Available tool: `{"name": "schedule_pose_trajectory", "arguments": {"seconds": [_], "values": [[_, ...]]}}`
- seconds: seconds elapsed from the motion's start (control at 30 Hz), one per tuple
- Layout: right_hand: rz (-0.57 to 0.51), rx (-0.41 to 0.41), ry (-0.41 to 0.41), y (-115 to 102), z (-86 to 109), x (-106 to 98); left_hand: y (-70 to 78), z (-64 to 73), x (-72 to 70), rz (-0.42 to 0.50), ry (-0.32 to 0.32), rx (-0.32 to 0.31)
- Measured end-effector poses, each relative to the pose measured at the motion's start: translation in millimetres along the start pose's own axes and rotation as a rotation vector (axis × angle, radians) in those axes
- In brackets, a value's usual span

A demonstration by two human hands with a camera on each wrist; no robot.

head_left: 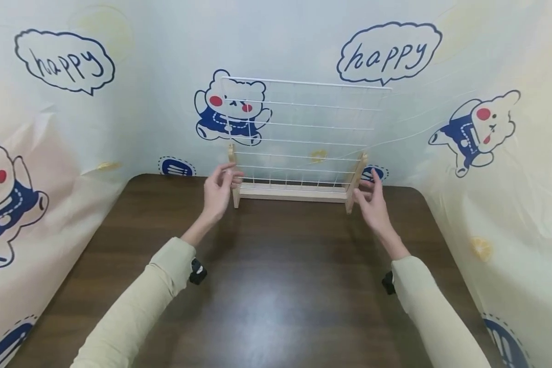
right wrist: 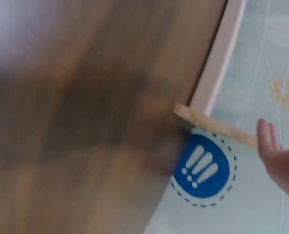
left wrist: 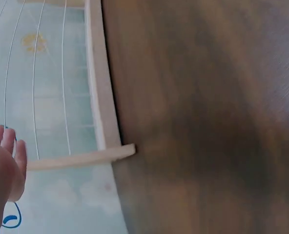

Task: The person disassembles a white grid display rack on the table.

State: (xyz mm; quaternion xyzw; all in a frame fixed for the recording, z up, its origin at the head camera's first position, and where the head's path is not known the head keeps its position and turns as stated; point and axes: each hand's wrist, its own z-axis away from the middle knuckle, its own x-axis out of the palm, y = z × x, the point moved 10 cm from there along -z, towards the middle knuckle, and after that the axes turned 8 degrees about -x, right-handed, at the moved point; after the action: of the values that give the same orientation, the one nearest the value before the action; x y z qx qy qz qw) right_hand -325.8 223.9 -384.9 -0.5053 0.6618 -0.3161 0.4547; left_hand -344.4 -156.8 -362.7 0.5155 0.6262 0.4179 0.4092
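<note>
At the back of the table stands a white wire grid rack (head_left: 303, 141). It has a wooden side post at each end and a pale wooden crossbar (head_left: 294, 194) low between them. My left hand (head_left: 217, 193) is at the left side post (left wrist: 81, 159), its fingertips overlapping the post in the head view. In the left wrist view those fingers (left wrist: 9, 141) look nearly straight. Beside the right side post (head_left: 356, 181) is my right hand (head_left: 373, 204), thumb and fingers spread apart. The right wrist view shows its extended fingers (right wrist: 265, 136) near the post's upper part.
The dark brown wooden table (head_left: 267, 286) reaches back to a pale cloth backdrop (head_left: 299, 41) printed with bears and "happy" bubbles. The cloth also hangs along both sides. Black wrist devices sit at the left cuff (head_left: 177, 260) and the right cuff (head_left: 409, 271).
</note>
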Motion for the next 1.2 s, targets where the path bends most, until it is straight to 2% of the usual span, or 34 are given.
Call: {"name": "schedule_pose_trajectory", "arguments": {"seconds": [0.13, 0.23, 0.33, 0.43, 0.53, 0.67, 0.77, 0.8, 0.93, 1.0, 1.2], "values": [[-0.063, -0.052, 0.076, -7.3, -23.3, -14.9, 0.5, -19.3, -17.7, 0.023, 0.106, 0.025], [-0.022, -0.055, 0.121, -13.2, -37.3, -24.3, -9.1, -35.1, -26.8, 0.019, 0.166, 0.026], [0.015, -0.025, 0.148, -16.0, -46.4, -31.5, -16.4, -49.2, -32.1, -0.022, 0.215, 0.017], [0.016, -0.007, 0.173, -18.7, -53.9, -36.3, -13.9, -61.6, -33.6, -0.097, 0.248, 0.016], [0.010, -0.021, 0.196, -22.1, -63.2, -38.5, -4.3, -71.8, -30.1, -0.124, 0.229, 0.001], [-0.018, -0.062, 0.239, -25.0, -76.4, -39.1, -6.1, -83.8, -25.5, -0.091, 0.183, -0.063], [-0.042, -0.079, 0.259, -22.0, -82.5, -37.5, -8.9, -85.8, -24.1, -0.063, 0.165, -0.117], [-0.062, -0.084, 0.263, -20.6, -84.1, -37.1, -5.7, -84.6, -23.1, -0.054, 0.155, -0.126], [-0.105, -0.099, 0.240, -18.0, -89.9, -37.4, 11.7, -83.0, -18.5, -0.018, 0.100, -0.103], [-0.115, -0.109, 0.217, -18.3, -92.9, -38.3, 14.0, -85.8, -17.3, -0.035, 0.081, -0.080], [-0.076, -0.123, 0.135, -19.5, -101.8, -39.1, -2.7, -98.6, -14.7, -0.098, 0.062, -0.072]]}}
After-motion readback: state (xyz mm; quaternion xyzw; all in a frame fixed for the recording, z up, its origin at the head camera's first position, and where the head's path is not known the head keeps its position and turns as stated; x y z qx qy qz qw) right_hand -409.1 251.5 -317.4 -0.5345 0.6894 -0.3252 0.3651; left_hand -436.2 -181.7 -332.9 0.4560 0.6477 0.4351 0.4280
